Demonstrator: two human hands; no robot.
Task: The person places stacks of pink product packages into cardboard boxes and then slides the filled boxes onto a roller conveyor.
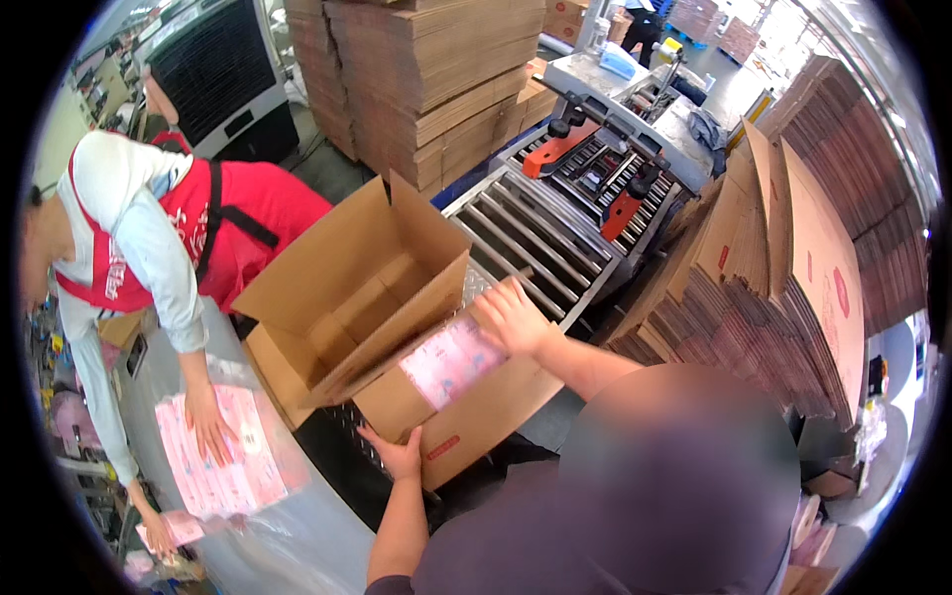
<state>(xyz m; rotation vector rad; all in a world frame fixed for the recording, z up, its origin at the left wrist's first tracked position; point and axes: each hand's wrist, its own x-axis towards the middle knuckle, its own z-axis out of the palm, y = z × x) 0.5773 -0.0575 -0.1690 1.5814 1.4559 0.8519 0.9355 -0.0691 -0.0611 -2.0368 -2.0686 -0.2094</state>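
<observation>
A brown cardboard carton (pixel 496 421) lies tilted in front of me, with a pink patterned pack (pixel 451 363) inside it. My left hand (pixel 400 458) grips its near left corner, thumb and fingers spread around the edge. At the carton's right end, my right hand (pixel 516 319) has its slightly blurred fingers over the cardboard edge beside the pack. What lies under those fingertips is hidden. Just beyond stands a second, larger-looking carton (pixel 342 273) with raised flaps and its folded bottom showing; neither hand visibly holds it.
At left, a co-worker in a red apron (pixel 263 193) handles pink packs (pixel 253 441) in clear plastic on a grey table (pixel 302 540). A roller conveyor (pixel 526 238) with orange-armed machinery runs beyond the cartons. Flattened cardboard is stacked at the back (pixel 426 69) and right (pixel 734 317).
</observation>
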